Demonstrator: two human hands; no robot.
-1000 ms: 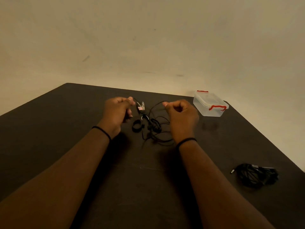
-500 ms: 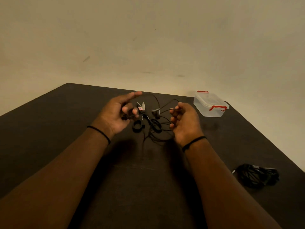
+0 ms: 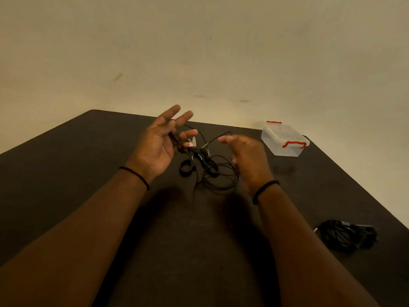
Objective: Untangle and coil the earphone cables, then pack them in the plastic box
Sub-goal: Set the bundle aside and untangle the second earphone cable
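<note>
A tangle of black earphone cable (image 3: 213, 175) lies on the dark table (image 3: 84, 165) between my hands. My left hand (image 3: 157, 147) is raised, palm turned inward, with two fingers stretched out. Its thumb and lower fingers hold a black earphone end against the palm. My right hand (image 3: 250, 160) is blurred, its back towards me, and its fingertips pinch a strand that runs up from the tangle. The clear plastic box (image 3: 282, 140) with red latches stands shut at the far right, apart from both hands.
A second bundle of black cable (image 3: 345, 237) lies near the table's right edge. A small black loop strap (image 3: 185, 168) sits just left of the tangle. A bare beige wall rises behind the table's far edge.
My left hand has opened from a fist, lifted and stretched its fingers while keeping the earphone end. My right hand turned and moved slightly right, drawing a strand up out of the tangle.
</note>
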